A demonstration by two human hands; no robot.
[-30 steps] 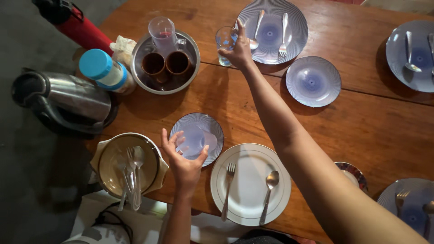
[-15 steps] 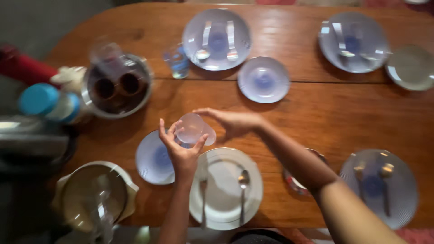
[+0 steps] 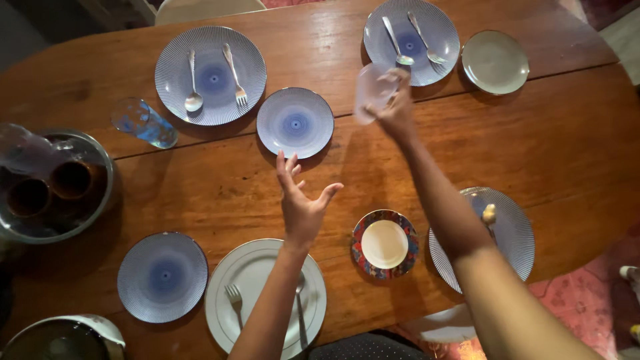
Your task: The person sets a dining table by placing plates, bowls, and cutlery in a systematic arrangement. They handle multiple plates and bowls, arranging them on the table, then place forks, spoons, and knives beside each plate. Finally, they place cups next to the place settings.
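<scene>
1. Glass (image 3: 373, 92), clear and tilted, sits in the right hand (image 3: 398, 110), whose grip is wrapped round its side; it hangs above the surface (image 3: 533, 143) toward the far edge, just beside the striped plate (image 3: 437, 27) with spoon and fork.
2. Left hand (image 3: 301, 203) hovers empty over the middle of the surface, fingers spread, near the small blue plate (image 3: 295, 123).
3. Setting it well calls for righting the glass first, then lowering it onto bare wood near that plate's rim, not on the rim.
4. Wrist stays high to avoid knocking the cutlery.
</scene>
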